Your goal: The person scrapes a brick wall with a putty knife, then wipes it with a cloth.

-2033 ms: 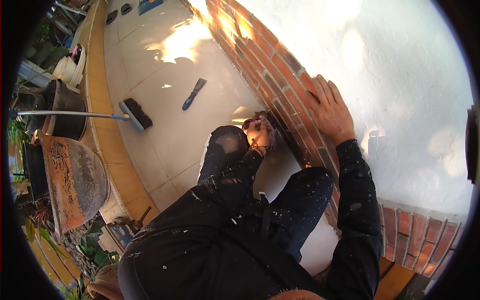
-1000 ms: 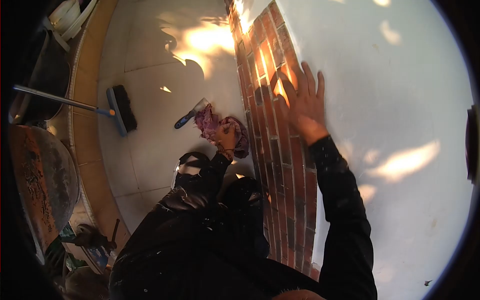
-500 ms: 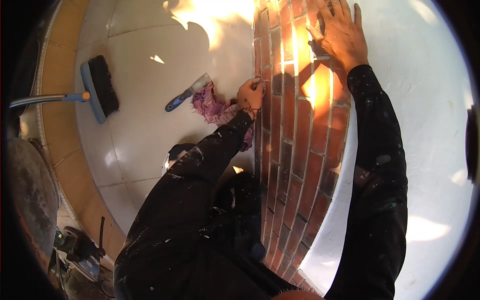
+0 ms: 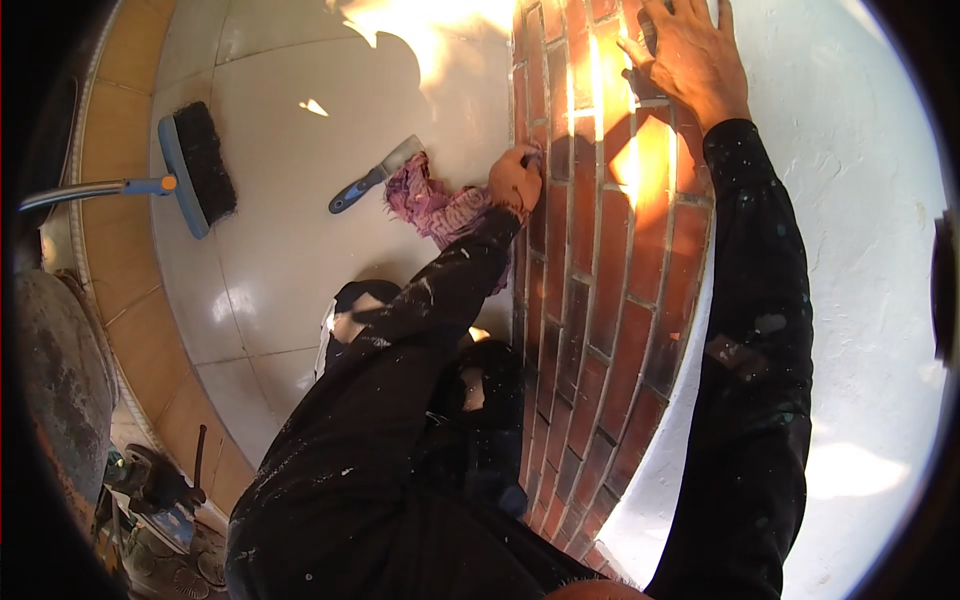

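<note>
My left hand (image 4: 514,182) is closed, fingertips pressed against the low edge of the red brick facing (image 4: 592,250). A crumpled pink and purple rag (image 4: 425,200) runs under that wrist, and a bit of it seems pinched in the fingers. My right hand (image 4: 698,60) lies spread on the upper bricks and the white wall edge, with nothing in it. On the tiles beside the rag rests a scraper (image 4: 360,190) with a blue and black handle, its metal blade toward the rag.
A blue push broom (image 4: 186,180) with dark bristles lies on the pale tile floor (image 4: 290,150) at the left. Tan border tiles (image 4: 120,220) edge the floor. Tools or machine parts (image 4: 155,490) sit at lower left. The white wall (image 4: 850,250) fills the right.
My left hand has shifted slightly up and right along the brick edge. The right hand stays spread on the bricks. The rag, scraper and broom keep their places.
</note>
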Motion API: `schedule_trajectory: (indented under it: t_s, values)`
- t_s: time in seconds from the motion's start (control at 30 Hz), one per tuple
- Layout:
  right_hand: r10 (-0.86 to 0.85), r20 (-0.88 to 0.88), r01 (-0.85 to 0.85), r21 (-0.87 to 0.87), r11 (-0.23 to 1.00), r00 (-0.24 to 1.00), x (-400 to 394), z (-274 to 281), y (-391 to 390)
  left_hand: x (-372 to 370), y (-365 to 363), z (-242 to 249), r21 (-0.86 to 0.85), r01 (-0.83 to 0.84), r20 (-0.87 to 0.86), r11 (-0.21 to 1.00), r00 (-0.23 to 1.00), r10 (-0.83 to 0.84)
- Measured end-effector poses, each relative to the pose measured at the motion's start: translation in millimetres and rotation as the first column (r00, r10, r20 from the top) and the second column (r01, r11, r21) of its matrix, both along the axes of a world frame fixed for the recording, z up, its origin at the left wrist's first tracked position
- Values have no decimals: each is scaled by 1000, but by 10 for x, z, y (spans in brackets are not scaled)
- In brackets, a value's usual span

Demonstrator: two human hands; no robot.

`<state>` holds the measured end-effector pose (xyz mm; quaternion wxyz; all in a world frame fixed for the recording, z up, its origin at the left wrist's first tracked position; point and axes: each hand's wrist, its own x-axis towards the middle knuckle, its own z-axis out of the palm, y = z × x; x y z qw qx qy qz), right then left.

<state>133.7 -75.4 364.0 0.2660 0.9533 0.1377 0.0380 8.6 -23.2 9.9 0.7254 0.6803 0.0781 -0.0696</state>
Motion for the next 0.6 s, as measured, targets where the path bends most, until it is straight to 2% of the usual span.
schedule_trajectory:
  t_s: [0.1,0.13,0.2,0.23,0.27,0.37,0.4,0.43,0.5,0.53,0.57,0.6]
  values:
    - [-48,-21,46,-81,996,999,12,-4,-2,51,97,38,14,32,45,999,998,-32]
    - [-51,-23,49,-79,996,998,-7,-13,-20,146,94,61,-7,46,-16,999,999,-46]
    - [93,31,-92,-22,996,995,-57,14,-54,189,75,98,14,63,-68,998,996,-62]
    - [89,24,-89,-21,996,996,-82,3,-62,174,82,128,39,75,-115,996,991,-70]
    - [81,36,-81,3,997,996,-69,-5,-45,66,24,-60,-69,55,-44,996,997,-58]
    - [47,58,-48,5,999,997,-5,9,56,26,52,-199,-78,128,23,989,992,-126]
    - [16,46,-15,-31,999,999,-22,9,75,116,137,-89,83,123,82,989,988,-130]
    - [5,34,-4,-29,1000,999,-60,-11,84,139,184,-57,83,135,71,987,988,-141]
    - [-25,-3,25,9,1000,1000,-23,16,64,331,43,-162,329,156,-12,931,987,-161]
    - [41,38,-43,49,998,998,-27,-3,25,287,-2,-206,345,87,73,934,990,-119]
    - [38,44,-40,51,998,998,-42,14,17,235,121,-61,348,261,-60,900,965,-256]
    - [-4,-23,5,55,998,1000,-15,54,34,169,338,110,336,416,-181,845,909,-375]
